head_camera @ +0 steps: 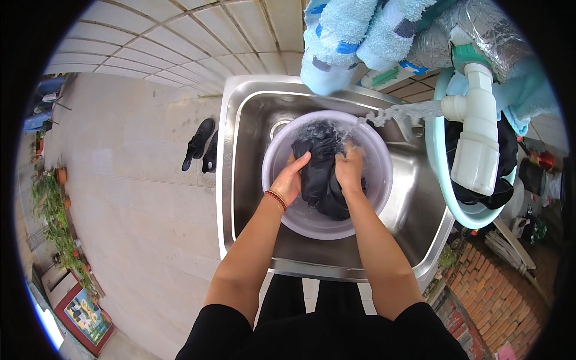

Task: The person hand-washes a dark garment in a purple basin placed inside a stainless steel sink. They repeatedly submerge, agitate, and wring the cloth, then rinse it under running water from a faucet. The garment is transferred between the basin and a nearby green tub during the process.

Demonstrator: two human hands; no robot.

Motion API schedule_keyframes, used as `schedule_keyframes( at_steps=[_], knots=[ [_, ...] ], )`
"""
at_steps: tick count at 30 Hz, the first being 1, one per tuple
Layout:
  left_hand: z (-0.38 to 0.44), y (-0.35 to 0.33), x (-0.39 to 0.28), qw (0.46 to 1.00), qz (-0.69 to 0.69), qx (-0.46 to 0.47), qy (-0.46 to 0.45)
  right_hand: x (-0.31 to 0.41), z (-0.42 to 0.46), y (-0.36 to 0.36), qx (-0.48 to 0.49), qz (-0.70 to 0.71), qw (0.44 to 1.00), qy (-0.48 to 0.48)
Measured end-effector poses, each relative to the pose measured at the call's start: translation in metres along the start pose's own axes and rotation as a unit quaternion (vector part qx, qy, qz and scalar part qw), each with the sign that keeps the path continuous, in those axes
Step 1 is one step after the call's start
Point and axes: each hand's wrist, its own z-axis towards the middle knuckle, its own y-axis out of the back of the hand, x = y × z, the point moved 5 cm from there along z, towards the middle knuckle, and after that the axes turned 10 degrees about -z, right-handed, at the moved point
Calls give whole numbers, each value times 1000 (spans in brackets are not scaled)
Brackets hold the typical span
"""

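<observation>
A black cloth garment [315, 175] lies bunched and wet in a pale purple plastic basin [275, 157], which stands inside a stainless steel sink [416, 198]. My left hand [289, 177], with a red beaded bracelet at the wrist, grips the garment's left side, thumb on top. On its right side my right hand [348, 166] has hold of the fabric, the fingers partly hidden by splashing water. From a white plastic tap [479, 108] at the upper right, a stream of water [400, 113] shoots leftward into the basin.
A light teal basin [443, 189] holding dark cloth stands right of the sink, partly behind the tap. Light blue towels [333, 54] hang over the sink's back edge. Black shoes [198, 144] rest on the tiled floor [135, 180] at left. A tiled wall [189, 40] rises behind.
</observation>
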Motion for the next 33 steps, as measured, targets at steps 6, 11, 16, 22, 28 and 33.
schedule_keyframes(
  at_steps=[6, 11, 16, 22, 28, 33],
  knots=[
    [-15, -20, 6, 972, -207, 32, 109, 104, -139, 62, 47, 40, 965, 255],
    [-29, -20, 13, 971, -181, -154, 3, 77, -66, 42, -1, 38, 989, 140],
    [-46, -35, -29, 987, 122, -79, -60, -13, -15, 43, 90, -118, 988, -34],
    [-13, -14, -28, 762, 619, -70, -180, -23, -35, 23, 133, -214, 957, 146],
    [10, 4, 2, 986, 163, -31, 15, -10, 10, 2, 90, -109, 988, 68],
    [-19, -34, -6, 980, -147, 52, 123, 77, -110, 64, 68, 37, 979, 191]
  ],
)
